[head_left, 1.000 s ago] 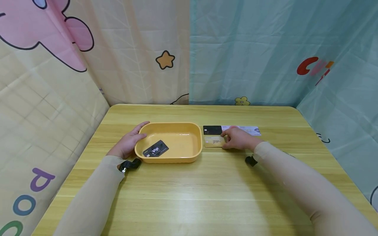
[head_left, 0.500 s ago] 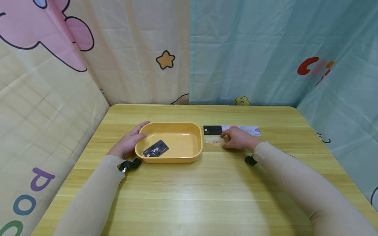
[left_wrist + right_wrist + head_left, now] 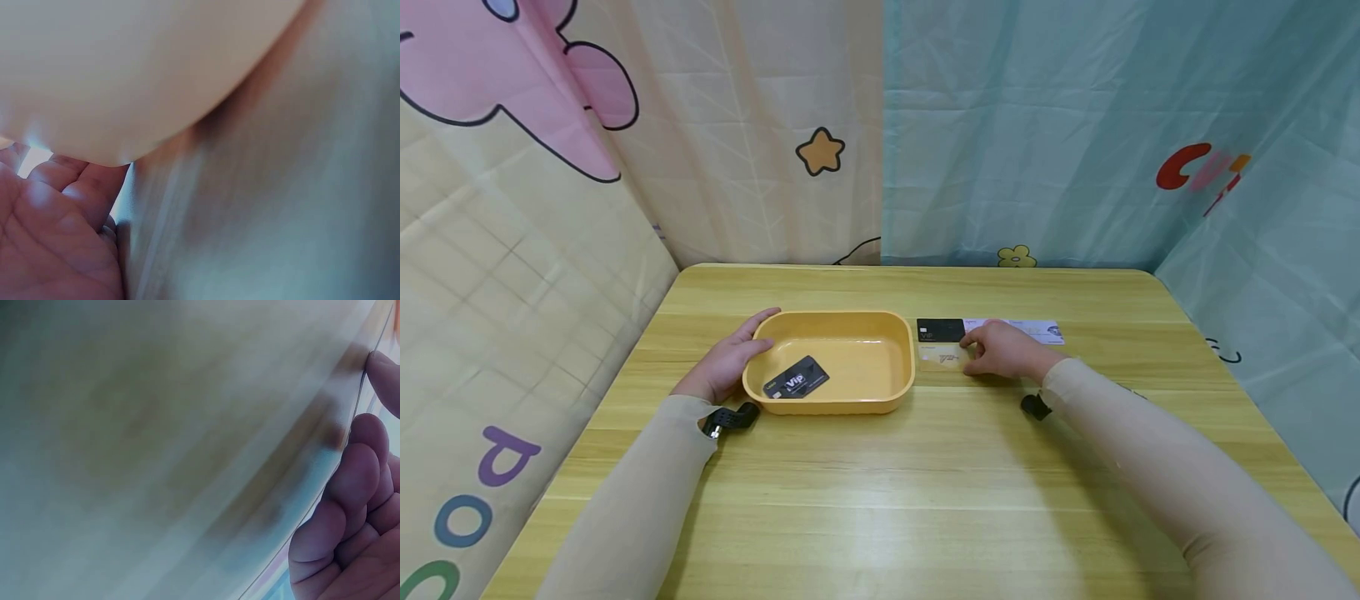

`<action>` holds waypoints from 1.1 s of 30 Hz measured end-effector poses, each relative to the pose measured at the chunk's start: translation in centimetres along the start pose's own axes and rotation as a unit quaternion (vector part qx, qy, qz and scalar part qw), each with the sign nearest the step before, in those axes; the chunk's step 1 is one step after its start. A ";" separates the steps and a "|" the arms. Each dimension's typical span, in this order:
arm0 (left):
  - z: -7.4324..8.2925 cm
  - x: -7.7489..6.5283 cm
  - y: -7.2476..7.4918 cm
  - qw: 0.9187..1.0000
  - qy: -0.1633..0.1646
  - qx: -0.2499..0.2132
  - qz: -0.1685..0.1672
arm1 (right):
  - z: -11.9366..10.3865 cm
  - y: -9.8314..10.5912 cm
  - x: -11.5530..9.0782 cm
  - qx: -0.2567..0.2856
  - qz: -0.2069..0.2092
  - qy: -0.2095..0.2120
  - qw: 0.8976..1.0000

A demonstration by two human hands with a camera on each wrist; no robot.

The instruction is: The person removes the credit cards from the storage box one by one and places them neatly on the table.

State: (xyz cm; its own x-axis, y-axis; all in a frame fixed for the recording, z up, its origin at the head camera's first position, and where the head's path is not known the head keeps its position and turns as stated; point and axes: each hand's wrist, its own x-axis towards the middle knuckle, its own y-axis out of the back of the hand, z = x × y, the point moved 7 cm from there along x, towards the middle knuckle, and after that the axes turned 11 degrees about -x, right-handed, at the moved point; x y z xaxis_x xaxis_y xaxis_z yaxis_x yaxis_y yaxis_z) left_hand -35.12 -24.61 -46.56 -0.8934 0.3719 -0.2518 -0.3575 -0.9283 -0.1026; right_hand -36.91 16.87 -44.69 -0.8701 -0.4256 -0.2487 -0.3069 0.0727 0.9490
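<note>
In the head view my left hand (image 3: 726, 367) grips the left end of a yellow plastic tray (image 3: 904, 362), thumb over the rim. A black VIP card (image 3: 796, 378) lies tilted inside it. To the tray's right, my right hand (image 3: 1009, 350) holds the right end of a gold card (image 3: 942, 357) with index finger and thumb, low over the table; the hand hides that end. Just behind is a second black VIP card (image 3: 940, 331), lined up with pale purple cards (image 3: 1037, 331) partly covered by my fingers. In the right wrist view, curled fingers (image 3: 353, 481) hover near the tabletop.
Everything stands on a light wood-grain table (image 3: 850, 500) whose back edge meets printed curtains (image 3: 1037, 125). Curtains also close in both sides. Black wrist cameras (image 3: 1036, 407) sit at both cuffs.
The gold card has shifted very slightly away from me and its glare has changed, looking paler now. Both hands and the tray stay almost still.
</note>
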 end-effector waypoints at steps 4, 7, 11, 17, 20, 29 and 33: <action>0.0 0.0 0.0 1.000 -0.001 0.002 0.000 | 0.0 0.0 0.0 0.002 -0.003 -0.004 1.000; 0.0 0.0 0.0 1.000 -0.002 0.004 -0.001 | 0.0 0.0 0.0 0.009 -0.006 -0.014 1.000; 0.0 0.1 0.0 1.000 -0.002 0.003 0.000 | 0.1 0.0 0.0 0.018 -0.007 -0.022 1.000; 0.0 0.1 0.0 1.000 -0.001 0.001 0.000 | 0.1 0.0 0.1 0.016 -0.007 -0.022 1.000; 0.0 0.1 0.0 1.000 -0.001 0.001 0.000 | 0.1 0.0 0.1 0.013 -0.005 -0.024 1.000; 0.0 0.0 0.0 1.000 0.002 -0.001 0.001 | 0.0 0.1 0.1 0.012 -0.007 -0.029 0.999; 0.0 0.0 0.0 1.000 0.003 -0.004 0.002 | 0.0 0.1 0.0 0.011 -0.010 -0.029 0.999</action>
State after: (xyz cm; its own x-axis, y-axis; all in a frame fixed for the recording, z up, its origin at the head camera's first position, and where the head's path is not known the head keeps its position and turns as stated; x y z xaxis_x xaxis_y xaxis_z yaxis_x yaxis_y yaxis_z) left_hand -35.10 -24.58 -46.54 -0.8932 0.3685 -0.2577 -0.3522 -0.9296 -0.1084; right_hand -37.00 16.88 -44.59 -0.8847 -0.3736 -0.2788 -0.3319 0.0851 0.9395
